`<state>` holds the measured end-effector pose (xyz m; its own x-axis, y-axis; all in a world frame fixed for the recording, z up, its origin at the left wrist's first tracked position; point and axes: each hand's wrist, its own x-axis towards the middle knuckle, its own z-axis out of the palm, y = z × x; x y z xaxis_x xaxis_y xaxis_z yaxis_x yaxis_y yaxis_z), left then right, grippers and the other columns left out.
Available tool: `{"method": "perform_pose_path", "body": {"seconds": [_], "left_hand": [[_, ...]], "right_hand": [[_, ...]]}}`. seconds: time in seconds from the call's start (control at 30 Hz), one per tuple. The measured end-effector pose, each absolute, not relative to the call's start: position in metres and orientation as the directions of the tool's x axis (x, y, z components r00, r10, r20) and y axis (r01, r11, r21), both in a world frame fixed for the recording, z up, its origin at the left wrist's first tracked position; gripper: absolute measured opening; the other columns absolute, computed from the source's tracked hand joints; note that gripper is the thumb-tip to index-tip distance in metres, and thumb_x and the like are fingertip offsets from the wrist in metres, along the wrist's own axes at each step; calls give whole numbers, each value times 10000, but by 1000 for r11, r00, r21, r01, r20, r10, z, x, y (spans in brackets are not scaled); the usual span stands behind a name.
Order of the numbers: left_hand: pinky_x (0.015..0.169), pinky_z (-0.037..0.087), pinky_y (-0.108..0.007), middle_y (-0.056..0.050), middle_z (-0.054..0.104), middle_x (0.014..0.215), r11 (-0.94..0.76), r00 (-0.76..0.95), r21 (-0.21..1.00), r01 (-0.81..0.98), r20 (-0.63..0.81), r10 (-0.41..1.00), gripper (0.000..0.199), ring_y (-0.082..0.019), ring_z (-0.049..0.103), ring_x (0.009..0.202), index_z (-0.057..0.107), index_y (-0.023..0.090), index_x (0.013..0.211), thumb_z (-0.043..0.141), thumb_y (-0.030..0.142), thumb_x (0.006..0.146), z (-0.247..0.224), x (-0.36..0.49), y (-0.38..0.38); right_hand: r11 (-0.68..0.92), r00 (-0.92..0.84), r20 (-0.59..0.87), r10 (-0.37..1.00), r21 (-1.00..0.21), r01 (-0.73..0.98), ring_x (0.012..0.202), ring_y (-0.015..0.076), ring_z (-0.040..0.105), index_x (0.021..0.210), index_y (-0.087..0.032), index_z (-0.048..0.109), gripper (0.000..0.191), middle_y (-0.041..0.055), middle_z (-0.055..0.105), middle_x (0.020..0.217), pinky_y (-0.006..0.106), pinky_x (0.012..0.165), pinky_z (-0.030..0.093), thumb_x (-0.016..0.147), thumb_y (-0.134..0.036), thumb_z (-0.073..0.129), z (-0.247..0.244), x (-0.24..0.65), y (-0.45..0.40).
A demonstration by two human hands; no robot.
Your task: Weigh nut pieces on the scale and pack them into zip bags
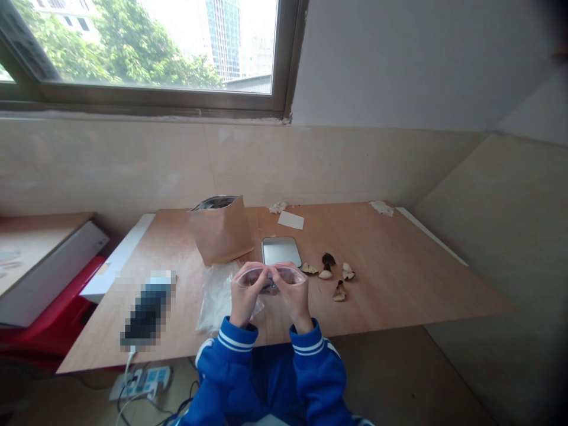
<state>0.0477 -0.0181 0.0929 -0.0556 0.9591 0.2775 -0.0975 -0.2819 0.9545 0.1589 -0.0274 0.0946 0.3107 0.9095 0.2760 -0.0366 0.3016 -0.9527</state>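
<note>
Both hands grip a clear plastic bag (pixel 287 274) just in front of me, its mouth spread wide between them. My left hand (pixel 245 299) holds the left side of the rim, and my right hand (pixel 295 296) holds the right side. The two thumbs nearly meet at the near edge. Beyond my fingers lies a flat silver-topped scale (pixel 281 251). Several dried mushrooms (pixel 339 291) are scattered to the right of it. More clear plastic bags (pixel 217 299) lie flat beside my left hand. What the held bag contains, if anything, I cannot make out.
A brown paper pouch (pixel 222 231) stands with its top gaping at the back left. A white card (pixel 291 220) lies behind the scale. A blurred phone (pixel 148 310) on the left has a cable running down to a power strip (pixel 142 381). A wall borders the table's back.
</note>
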Motion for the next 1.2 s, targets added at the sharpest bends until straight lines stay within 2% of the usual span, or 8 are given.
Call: {"method": "perform_pose_path", "body": {"seconds": [0.23,0.5,0.63,0.77,0.87,1.03,1.1,1.2], "left_hand": [[696,534,-239,-30,676,812,-284,-37,956,-79,282,959,184,-154,658,762,672,160,835,695,337,793,93,45,-18],[730,516,-253,-39,696,825,-266,-87,962,-60,260,962,192,-171,660,792,695,160,837,691,347,790,95,44,-13],[711,508,-261,-58,712,814,-191,-87,976,-109,182,980,256,-187,654,789,728,139,816,667,387,801,92,41,-4],[704,507,-270,-57,727,744,-93,-81,972,-215,77,994,313,-189,663,729,730,131,743,667,434,785,86,45,3],[663,517,-283,-64,724,689,8,-50,949,-314,-26,998,390,-194,673,658,730,120,744,630,493,798,83,47,5],[695,527,-308,-92,729,686,112,-4,941,-319,-120,993,489,-233,696,708,736,104,706,557,545,821,79,43,7],[734,521,-308,-82,743,733,104,-45,930,-352,-127,991,447,-232,697,745,743,116,724,566,516,815,74,44,10],[758,514,-314,-65,751,760,106,-109,913,-394,-161,981,383,-225,689,755,757,134,769,570,466,807,68,48,12]], "right_hand": [[290,259,273,926,-957,-28,721,174,661,795,-173,678,184,35,705,761,290,677,544,784,-355,700,93,160,-24],[304,342,276,898,-952,-30,770,194,672,825,-170,702,203,52,725,811,311,730,544,819,-371,670,87,155,-22],[271,348,242,906,-962,-37,737,201,669,764,-169,718,322,64,725,764,323,728,530,884,-429,573,85,162,-18],[215,377,160,912,-971,-107,650,205,649,709,-172,709,361,58,712,696,331,685,520,842,-492,607,78,171,-11],[163,366,97,926,-974,-154,672,210,641,738,-174,707,405,55,704,700,330,698,508,834,-549,588,72,178,-8],[44,412,-6,911,-993,-112,652,195,586,693,-193,657,546,42,640,628,294,642,471,855,-670,444,65,187,-9],[41,434,9,901,-997,-64,647,188,573,671,-200,632,560,31,618,608,282,634,458,847,-693,432,68,189,-9],[93,377,87,922,-996,2,631,180,566,633,-201,609,594,25,614,605,282,636,448,840,-721,412,74,196,-3]]}}
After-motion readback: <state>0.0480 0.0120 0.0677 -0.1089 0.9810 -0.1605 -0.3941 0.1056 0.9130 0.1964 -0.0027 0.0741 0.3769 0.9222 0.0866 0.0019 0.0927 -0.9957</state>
